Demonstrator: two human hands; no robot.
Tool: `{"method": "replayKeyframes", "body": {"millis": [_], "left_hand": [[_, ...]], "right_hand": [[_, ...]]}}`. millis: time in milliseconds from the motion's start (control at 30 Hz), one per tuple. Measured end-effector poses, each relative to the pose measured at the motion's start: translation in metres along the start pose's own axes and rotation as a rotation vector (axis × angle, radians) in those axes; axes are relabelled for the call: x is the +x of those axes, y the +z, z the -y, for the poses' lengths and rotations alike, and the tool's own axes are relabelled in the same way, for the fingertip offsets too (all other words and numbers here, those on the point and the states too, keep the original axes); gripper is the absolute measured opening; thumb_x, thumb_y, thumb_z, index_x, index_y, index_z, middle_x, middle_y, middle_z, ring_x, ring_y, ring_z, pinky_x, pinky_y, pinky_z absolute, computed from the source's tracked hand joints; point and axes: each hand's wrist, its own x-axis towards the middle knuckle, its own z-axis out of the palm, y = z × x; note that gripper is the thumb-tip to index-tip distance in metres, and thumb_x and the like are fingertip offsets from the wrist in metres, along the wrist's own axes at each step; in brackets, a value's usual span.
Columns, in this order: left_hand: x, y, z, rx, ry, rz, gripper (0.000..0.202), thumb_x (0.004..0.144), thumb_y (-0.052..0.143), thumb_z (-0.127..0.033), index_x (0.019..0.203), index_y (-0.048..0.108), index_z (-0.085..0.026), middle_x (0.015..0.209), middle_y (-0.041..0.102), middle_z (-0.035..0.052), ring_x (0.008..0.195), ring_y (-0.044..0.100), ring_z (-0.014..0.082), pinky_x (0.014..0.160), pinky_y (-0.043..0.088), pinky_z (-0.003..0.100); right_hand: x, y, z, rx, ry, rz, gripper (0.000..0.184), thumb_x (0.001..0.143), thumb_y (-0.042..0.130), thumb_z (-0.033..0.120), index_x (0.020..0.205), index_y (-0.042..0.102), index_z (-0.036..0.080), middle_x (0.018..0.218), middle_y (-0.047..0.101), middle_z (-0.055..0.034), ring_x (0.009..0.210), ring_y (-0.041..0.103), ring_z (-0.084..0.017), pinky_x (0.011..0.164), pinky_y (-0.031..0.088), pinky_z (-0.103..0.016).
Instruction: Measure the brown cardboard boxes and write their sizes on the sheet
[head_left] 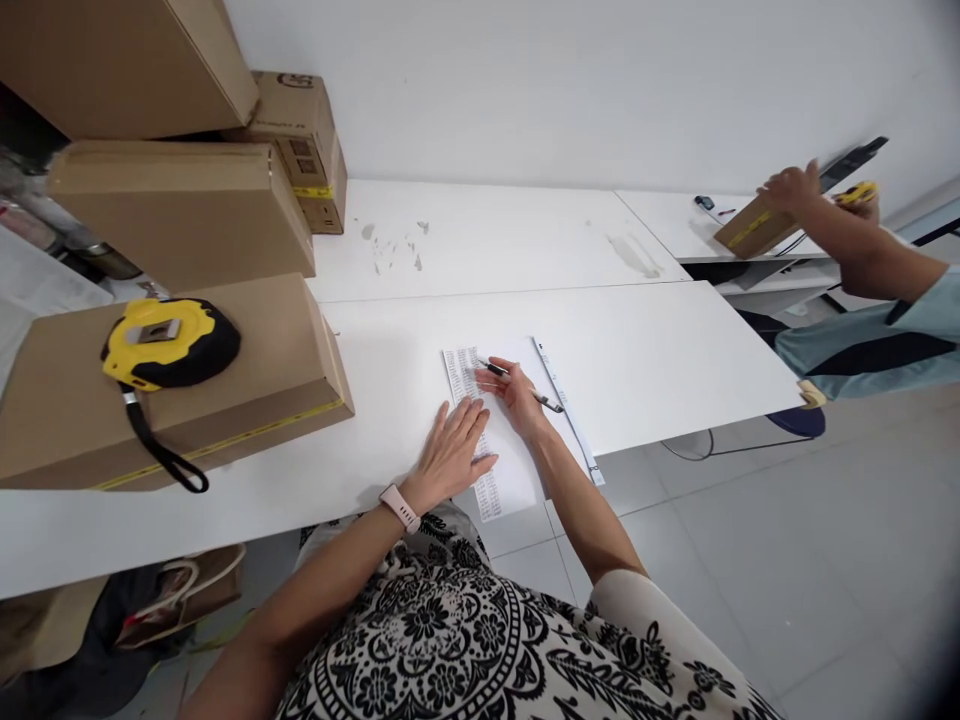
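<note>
A sheet of paper [515, 467] with printed columns along its left side lies at the front edge of the white table. My left hand [454, 447] rests flat across the paper's left edge, fingers spread, with a pale watch band on the wrist. Above the sheet, my right hand [517, 398] holds a pen [549, 402] between its fingers. The pen slants, one end pointing up-left over the printed columns. Along the right side of the paper runs a pale blue strip [568, 410], which looks like a ruler or a folder edge.
On the left, a yellow and black tape measure [171, 343] sits on a cardboard box [247, 370]. More boxes [187, 205] are stacked behind it. At far right, a co-worker's hands [791, 190] are at another box [754, 228] and a yellow tape measure [857, 193]. A wall [480, 90] stands behind the table [660, 355].
</note>
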Motion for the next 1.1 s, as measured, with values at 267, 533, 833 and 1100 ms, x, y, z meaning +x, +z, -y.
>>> {"method": "replayKeyframes", "body": {"millis": [267,533,833,1100], "left_hand": [[-0.0004,0.001,-0.0011,-0.001,-0.015,0.029,0.071,0.102,0.041,-0.056,0.158,0.036,-0.013,0.167,0.034,0.0159,0.158,0.022,0.0315,0.128,0.007,0.056],[-0.0005,-0.0001,-0.0008,-0.011,-0.018,0.034,0.071,0.103,0.038,-0.056,0.158,0.035,-0.011,0.168,0.032,0.0146,0.158,0.019,0.0303,0.128,0.006,0.056],[0.0002,-0.0015,-0.0022,-0.013,-0.027,0.061,0.07,0.103,0.04,-0.056,0.157,0.037,-0.012,0.167,0.034,0.0157,0.158,0.02,0.031,0.129,0.007,0.056],[-0.0001,-0.001,-0.0015,-0.03,-0.024,0.044,0.07,0.102,0.04,-0.056,0.158,0.035,-0.014,0.166,0.036,0.0148,0.158,0.021,0.0306,0.129,0.006,0.055]], "right_hand": [[-0.0078,0.0039,-0.0046,-0.4,-0.122,-0.117,0.033,0.086,0.066,0.054,0.081,0.055,0.023,0.07,0.055,0.0035,0.065,0.051,-0.014,0.065,0.045,-0.029],[-0.0076,0.0048,-0.0049,-0.46,-0.128,-0.195,0.033,0.082,0.067,0.043,0.068,0.044,0.024,0.059,0.045,0.0067,0.056,0.04,-0.011,0.057,0.035,-0.027],[-0.0087,0.0061,-0.0068,-0.569,-0.144,-0.167,0.032,0.081,0.063,0.042,0.066,0.041,0.025,0.056,0.041,0.0069,0.054,0.037,-0.012,0.054,0.032,-0.027],[-0.009,0.0082,-0.0049,-0.607,-0.144,-0.173,0.032,0.081,0.062,0.044,0.065,0.041,0.025,0.056,0.043,0.0059,0.055,0.039,-0.012,0.055,0.033,-0.028]]}}
